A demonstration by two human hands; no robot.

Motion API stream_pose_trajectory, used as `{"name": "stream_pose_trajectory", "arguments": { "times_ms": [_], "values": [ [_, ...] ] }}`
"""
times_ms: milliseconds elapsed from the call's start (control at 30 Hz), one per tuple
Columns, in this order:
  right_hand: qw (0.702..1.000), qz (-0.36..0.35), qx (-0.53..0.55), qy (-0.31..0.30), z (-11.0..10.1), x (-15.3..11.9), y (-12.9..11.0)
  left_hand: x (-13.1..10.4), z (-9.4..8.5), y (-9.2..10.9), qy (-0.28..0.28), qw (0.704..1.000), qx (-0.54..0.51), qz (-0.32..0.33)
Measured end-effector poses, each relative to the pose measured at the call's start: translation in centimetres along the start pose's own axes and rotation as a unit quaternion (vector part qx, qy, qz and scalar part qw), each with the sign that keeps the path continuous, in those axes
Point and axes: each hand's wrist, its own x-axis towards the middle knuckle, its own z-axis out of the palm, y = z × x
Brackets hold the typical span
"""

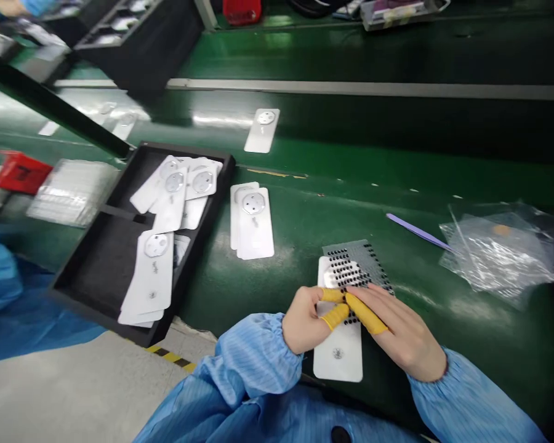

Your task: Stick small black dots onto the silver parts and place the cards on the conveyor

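Two hands in head view, both at a dotted sheet (pixel 364 258) lying askew over a white card (pixel 337 343) near the front edge of the green counter (pixel 300 227). Left hand (pixel 310 318): thumb and forefinger, in yellow finger cots (pixel 336 315), grip pinched on the sheet's lower part; too small to tell whether a single dot is caught. Right hand (pixel 405 339) laid over the sheet, its covered tip close by the left ones; cannot tell if that grip pinches or only presses. My judgement on handling: best to bear lightly with the right fingers so the sheet lies steady, nip near a margin, and turn the film gently rather than tug. Counts: sheet, one; dots too many and too covered to number. Cards: one under the sheet, an overlapped pair (pixel 255 231) left of it, one lone card (pixel 261 133) farther off, at least six lapped in one black tray (pixel 95 274). Lavender tweezers (pixel 415 231), by their shape: one, right of the hands, tip near clear plastic bags (pixel 503 246), overlapping, number unsure. Red packet (pixel 23 172), one, left of the tray.
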Motion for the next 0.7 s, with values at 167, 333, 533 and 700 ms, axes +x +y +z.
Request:
{"name": "stream_pose_trajectory", "arguments": {
  "times_ms": [167,333,533,700],
  "values": [
    [0.999,0.034,0.026,0.028,2.3,-0.8,1.1,0.5,0.1,-1.1,0.061,0.981,0.172,0.067],
    [0.973,0.185,0.134,0.039,3.4,-0.4,0.5,0.9,0.0,-1.3,0.055,0.965,0.239,0.091],
    [0.966,0.214,0.140,0.042,3.1,0.0,0.3,1.2,-0.2,-0.9,0.013,0.939,0.333,0.084],
    [0.968,0.210,0.130,-0.029,2.4,0.3,1.1,1.5,-0.5,-1.0,-0.014,0.917,0.391,0.075]
  ]
}}
